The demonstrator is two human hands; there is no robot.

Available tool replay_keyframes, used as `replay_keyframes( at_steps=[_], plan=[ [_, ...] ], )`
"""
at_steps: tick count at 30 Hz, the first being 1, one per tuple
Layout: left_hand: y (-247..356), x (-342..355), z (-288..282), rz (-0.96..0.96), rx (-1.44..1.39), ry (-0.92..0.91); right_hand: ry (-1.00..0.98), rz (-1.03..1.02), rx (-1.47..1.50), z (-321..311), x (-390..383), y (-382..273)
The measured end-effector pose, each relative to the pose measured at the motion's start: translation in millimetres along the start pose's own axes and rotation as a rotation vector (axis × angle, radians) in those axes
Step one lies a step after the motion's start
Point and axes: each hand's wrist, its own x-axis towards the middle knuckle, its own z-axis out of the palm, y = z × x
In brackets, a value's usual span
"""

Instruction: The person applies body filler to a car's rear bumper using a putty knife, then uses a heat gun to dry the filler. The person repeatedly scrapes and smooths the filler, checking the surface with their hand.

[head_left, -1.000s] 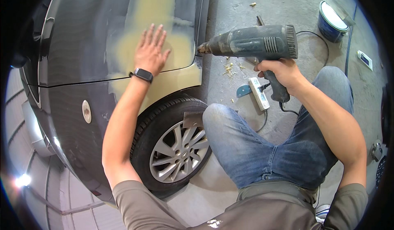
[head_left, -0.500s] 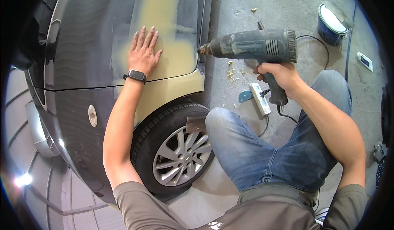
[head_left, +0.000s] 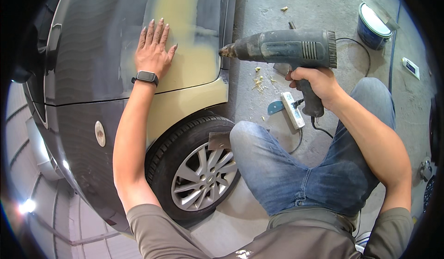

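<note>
My left hand (head_left: 153, 53) lies flat with fingers spread on the car door (head_left: 99, 51), at the edge of a yellowish filler patch (head_left: 199, 65). A dark watch (head_left: 146, 77) is on that wrist. My right hand (head_left: 319, 84) grips the handle of a dark heat gun (head_left: 286, 46), whose scorched nozzle points left at the lower edge of the filled door. The nozzle tip appears close to the panel; whether it touches, I cannot tell. Filler also covers the fender above the wheel (head_left: 203, 176).
A white power strip (head_left: 292, 110) with a plugged cord and a blue spreader (head_left: 275, 107) lie on the concrete floor, near yellowish shavings (head_left: 259, 82). A bucket (head_left: 373, 27) stands at the upper right, beside a white tube-like item (head_left: 410, 68). A flat scraper (head_left: 219, 140) rests by the tyre.
My left hand has slid up and slightly left across the door. The heat gun stays in my right hand, with its nozzle a little further left.
</note>
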Motion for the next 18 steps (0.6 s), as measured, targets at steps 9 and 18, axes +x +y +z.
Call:
replay_keyframes(
  at_steps=[9, 18],
  plan=[
    [-0.7, -23.7, -1.7, 0.031, -0.035, -0.011, 0.008, 0.012, -0.02, 4.5, 3.4, 4.8],
    [7.1, -55.4, 1.1, 0.09, -0.115, -0.031, -0.02, 0.018, -0.08, 7.2, 2.7, 9.0]
  ],
)
